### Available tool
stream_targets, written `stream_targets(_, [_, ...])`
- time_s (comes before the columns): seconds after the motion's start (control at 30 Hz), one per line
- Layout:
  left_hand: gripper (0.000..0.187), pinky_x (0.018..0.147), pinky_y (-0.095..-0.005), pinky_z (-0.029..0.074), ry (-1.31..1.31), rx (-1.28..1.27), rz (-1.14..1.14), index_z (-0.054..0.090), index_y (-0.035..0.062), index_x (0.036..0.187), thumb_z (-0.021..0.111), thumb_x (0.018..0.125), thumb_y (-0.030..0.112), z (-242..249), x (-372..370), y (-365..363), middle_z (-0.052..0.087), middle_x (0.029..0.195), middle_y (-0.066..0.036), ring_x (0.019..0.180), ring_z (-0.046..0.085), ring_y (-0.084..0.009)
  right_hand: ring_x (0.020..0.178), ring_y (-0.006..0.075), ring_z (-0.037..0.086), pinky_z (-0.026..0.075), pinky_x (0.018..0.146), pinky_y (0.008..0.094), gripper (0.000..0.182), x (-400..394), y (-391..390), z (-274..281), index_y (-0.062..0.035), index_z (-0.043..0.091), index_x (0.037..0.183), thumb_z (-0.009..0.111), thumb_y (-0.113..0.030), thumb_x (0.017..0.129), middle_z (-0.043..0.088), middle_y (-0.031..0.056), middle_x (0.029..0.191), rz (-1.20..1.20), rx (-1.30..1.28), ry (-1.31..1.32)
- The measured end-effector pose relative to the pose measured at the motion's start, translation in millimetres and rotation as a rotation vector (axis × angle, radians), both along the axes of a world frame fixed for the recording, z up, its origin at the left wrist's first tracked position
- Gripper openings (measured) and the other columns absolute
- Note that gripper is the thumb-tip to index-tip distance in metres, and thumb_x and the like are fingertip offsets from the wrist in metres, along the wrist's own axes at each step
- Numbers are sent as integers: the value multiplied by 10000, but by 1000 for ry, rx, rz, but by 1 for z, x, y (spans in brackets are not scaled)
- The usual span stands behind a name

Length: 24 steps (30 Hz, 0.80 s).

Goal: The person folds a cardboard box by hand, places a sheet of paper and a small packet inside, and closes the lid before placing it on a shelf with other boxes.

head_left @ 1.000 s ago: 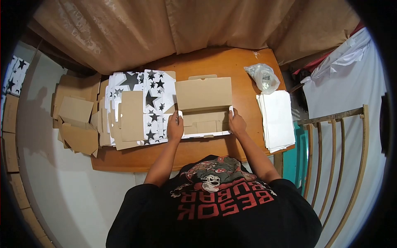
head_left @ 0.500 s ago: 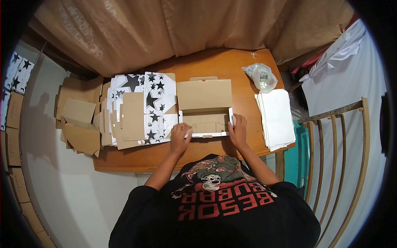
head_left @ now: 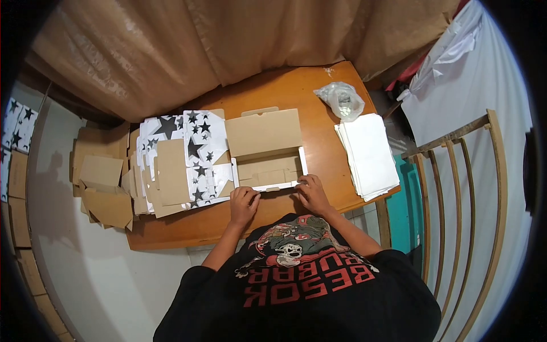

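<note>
Fingers curl at the front of the box [head_left: 265, 159], and it's close work. Left hand [head_left: 244, 204]: bent, fingertips on the rim by the near left corner. Right hand [head_left: 311, 194]: same pose at the near right corner. Both are loosely cupped; whether thumb and fingers truly pinch the wall, I cannot tell from up here. The box sits upright on the desk [head_left: 273, 88], close to the near edge, lid [head_left: 265, 133] leaning back.

Danger spot is that front wall: press harder on one corner than the other and, I'd judge, it buckles or springs out of its fold. Thin card creases under a hard thumb, too. The lid looks unsupported by either hand, so a bump could flop it over the opening.

Outward now! Star sheets [head_left: 194, 149] lie right up against the left side; a shove that way could fan them out, pushing into the brown card [head_left: 105, 205] beyond. Over right, paper [head_left: 370, 157] reaches the desk's edge, so a stray elbow might spill it. The bag [head_left: 342, 102] just behind it looks floppy, easily tipped.
</note>
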<state>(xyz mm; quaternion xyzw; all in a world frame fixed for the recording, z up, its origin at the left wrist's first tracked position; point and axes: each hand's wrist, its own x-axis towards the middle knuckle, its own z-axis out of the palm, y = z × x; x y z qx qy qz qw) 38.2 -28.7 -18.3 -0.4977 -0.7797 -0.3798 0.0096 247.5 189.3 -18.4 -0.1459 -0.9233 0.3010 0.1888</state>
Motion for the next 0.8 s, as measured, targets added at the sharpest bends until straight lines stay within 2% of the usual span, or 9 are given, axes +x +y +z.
stream_targets(0.27, [123,824,-405,462,-53,64,-195,735,80,933,807,838,106,18,39,65,679,946,-64,945,638,-277,1118,378,580,475,993,469,197,46,34,-8,-33,691,990,691,-3,796,640,154,1104,-207,-47,77])
stream_targets(0.37, [103,816,-406,511,-171,108,-469,733,68,974,763,881,99,20,63,96,695,948,-87,919,650,-292,1062,378,592,485,952,472,160,72,57,-12,-27,695,956,659,11,805,643,155,1051,-344,-63,82])
stream_targets(0.4, [103,816,-406,511,-172,107,-476,733,68,974,763,881,99,22,71,107,695,948,-87,919,650,-292,1047,379,595,488,940,471,158,80,65,-14,-26,695,954,654,13,806,644,156,1038,-418,-59,73])
stream_targets(0.53, [114,771,-406,558,-381,23,-626,720,28,1026,712,943,106,22,99,147,691,945,-112,857,665,-313,1008,371,598,488,914,450,132,112,98,-27,-26,698,972,648,-24,849,652,153,1027,-563,-46,-34])
stream_targets(0.6, [154,786,-376,585,-608,-150,-657,725,10,1064,667,998,137,20,105,168,713,971,-112,881,699,-262,1041,373,592,483,935,464,161,122,111,-32,-33,708,1004,681,-59,848,651,155,1066,-594,-61,-94])
stream_targets(0.67, [182,803,-352,583,-694,-177,-672,716,9,1119,632,1032,144,14,111,190,723,981,-95,908,699,-217,1137,381,559,457,988,490,269,129,119,-35,-51,702,1093,747,-108,834,627,152,1161,-750,30,-175])
stream_targets(0.7, [212,820,-328,581,-779,-200,-684,707,8,1175,597,1065,152,8,114,201,732,992,-78,935,699,-172,1284,408,484,409,1063,531,525,135,124,-44,-75,642,1295,822,-190,815,551,179,1359,-779,-1,-276])
stream_targets(0.73, [212,820,-328,581,-781,-204,-682,707,8,1175,597,1065,152,-2,117,211,732,992,-78,935,699,-172,1284,408,484,409,1063,531,525,138,126,-47,-75,642,1295,822,-190,815,551,179,1359,-777,-5,-278])
stream_targets(0.8, [257,823,-316,573,-1043,-304,-704,672,-3,1250,577,1084,168,-15,119,227,737,1014,-77,941,695,-149,1372,426,405,344,1118,559,693,141,130,-56,-53,539,1436,824,-224,828,441,219,1494,-872,56,-316])
